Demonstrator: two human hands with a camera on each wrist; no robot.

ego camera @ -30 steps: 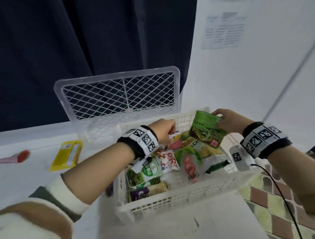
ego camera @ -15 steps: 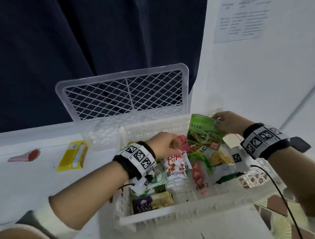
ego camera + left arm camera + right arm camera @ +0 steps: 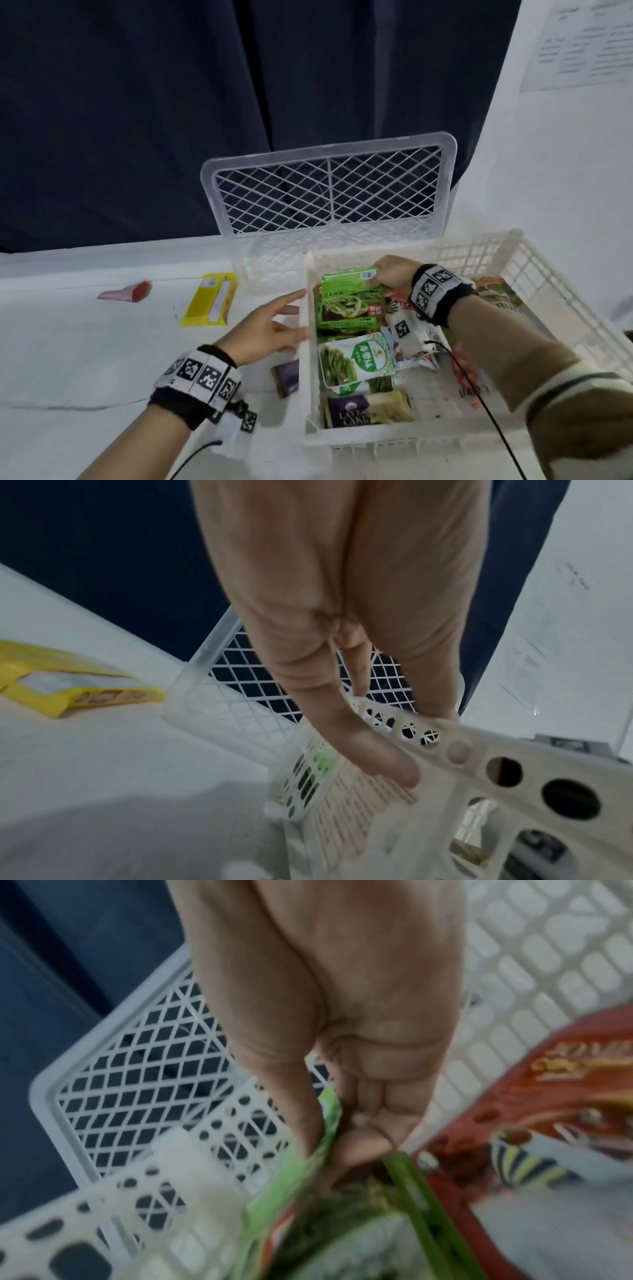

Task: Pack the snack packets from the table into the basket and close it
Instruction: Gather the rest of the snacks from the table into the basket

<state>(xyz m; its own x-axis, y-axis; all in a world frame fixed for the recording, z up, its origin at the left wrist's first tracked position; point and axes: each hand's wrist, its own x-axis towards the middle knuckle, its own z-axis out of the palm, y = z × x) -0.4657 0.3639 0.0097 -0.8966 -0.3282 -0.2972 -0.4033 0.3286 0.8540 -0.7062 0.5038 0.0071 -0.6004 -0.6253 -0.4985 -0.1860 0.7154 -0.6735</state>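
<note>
The white basket (image 3: 534,270) stands on the table with several snack packets inside. My right hand (image 3: 390,275) pinches the top edge of a green packet (image 3: 349,301) and holds it low in the basket's far left corner; the right wrist view shows my thumb and fingers on that green packet (image 3: 308,1183). My left hand (image 3: 270,325) is outside the basket, fingers straight and spread, touching its left wall (image 3: 455,748). The lattice lid (image 3: 329,195) stands upright behind the basket. On the table to the left lie a yellow packet (image 3: 210,299) and a pink-red packet (image 3: 128,292).
A dark purple packet (image 3: 287,377) lies on the table against the basket's left wall. A dark curtain hangs behind the table and a white wall with a paper notice (image 3: 589,41) is on the right. A black cable (image 3: 493,418) runs from my right wrist.
My left hand has come out of the basket and now touches its left wall from outside. My right hand has lowered the green packet to the basket's far left corner.
</note>
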